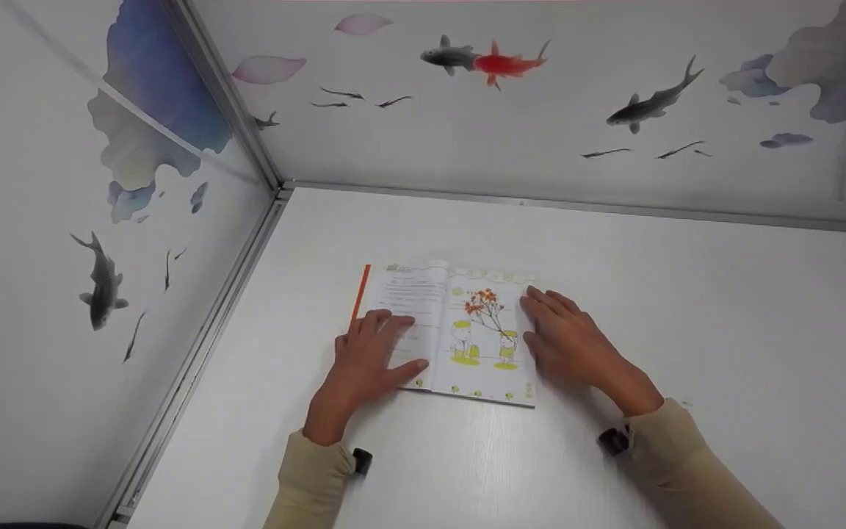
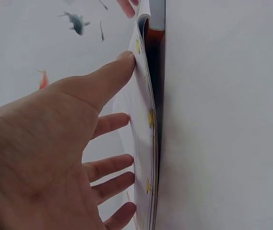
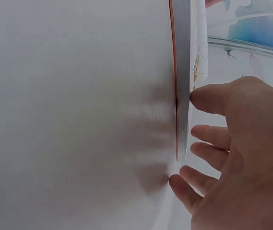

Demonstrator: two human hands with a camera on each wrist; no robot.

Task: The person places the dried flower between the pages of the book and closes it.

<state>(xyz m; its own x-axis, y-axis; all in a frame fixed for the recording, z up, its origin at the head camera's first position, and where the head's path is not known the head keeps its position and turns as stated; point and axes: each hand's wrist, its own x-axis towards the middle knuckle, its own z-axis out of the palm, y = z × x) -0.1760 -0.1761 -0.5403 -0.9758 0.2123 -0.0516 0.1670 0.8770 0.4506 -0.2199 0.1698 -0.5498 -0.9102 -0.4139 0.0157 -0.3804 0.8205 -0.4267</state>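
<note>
An open book point(image 1: 467, 380) with an orange cover edge lies on the white table. My left hand point(image 1: 368, 360) rests spread on its left printed page, and in the left wrist view the thumb point(image 2: 119, 69) and fingertips touch the paper. A sprig with small orange flowers point(image 1: 485, 297) and thin stems lies on the right page, above printed yellow-green cartoon figures. My right hand point(image 1: 570, 338) is at that page's outer edge, fingers extended. From the right wrist, its thumb point(image 3: 208, 99) touches the book near the page edge, while the lower fingertips reach past the book toward the table.
White panels point(image 1: 438, 147) with painted fish and petals stand behind and to the left of the table point(image 1: 724, 330). Metal rails point(image 1: 592, 212) run along their bases. A small black device point(image 1: 613, 441) sits at the right sleeve cuff, another point(image 1: 363, 461) at the left.
</note>
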